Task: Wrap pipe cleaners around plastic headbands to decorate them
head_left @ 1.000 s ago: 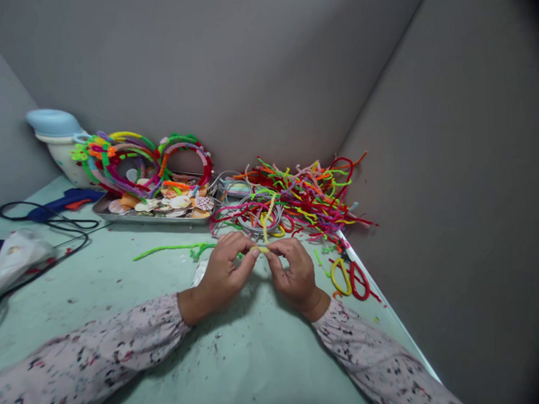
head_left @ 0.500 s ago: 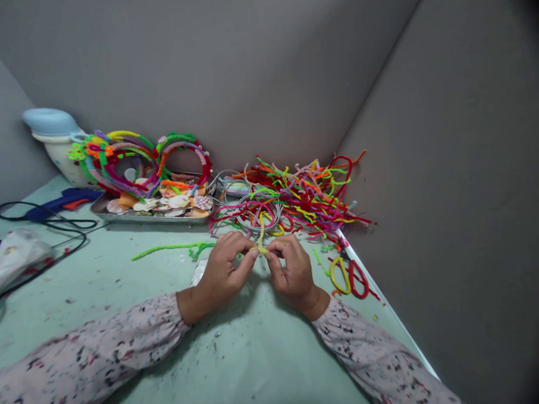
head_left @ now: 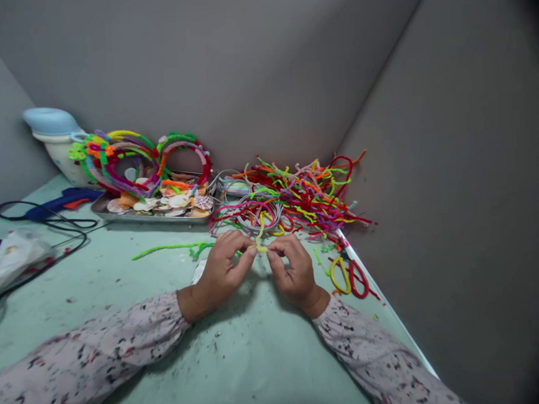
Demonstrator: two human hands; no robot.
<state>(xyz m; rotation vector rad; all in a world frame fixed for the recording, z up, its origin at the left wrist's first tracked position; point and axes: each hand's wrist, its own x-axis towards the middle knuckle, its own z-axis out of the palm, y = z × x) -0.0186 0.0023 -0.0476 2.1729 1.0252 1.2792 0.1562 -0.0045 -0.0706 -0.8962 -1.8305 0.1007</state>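
Note:
Between my fingertips is a short pale yellow pipe cleaner point(head_left: 261, 241), bent, with one end pointing up and away. My left hand point(head_left: 227, 266) pinches it from the left between thumb and forefinger. From the other side my right hand point(head_left: 294, 272) pinches its right part the same way. Behind the left knuckles lies a green pipe cleaner point(head_left: 164, 249) on the table, partly hidden by the hand. Just past my fingers sits a coil of thin grey wire point(head_left: 274, 216).
A heap of colourful pipe cleaners point(head_left: 309, 191) fills the back right. Scissors with yellow and red handles point(head_left: 358, 279) lie near the right edge. A metal tray point(head_left: 156, 217) holds shells and wrapped headbands point(head_left: 129, 160). At left are a blue glue gun point(head_left: 50, 207), its black cord and a lidded bin point(head_left: 61, 145).
The yellow pipe cleaner's upright end has shifted and now curves more, with its bend showing between my fingertips. Both hands stay in nearly the same place.

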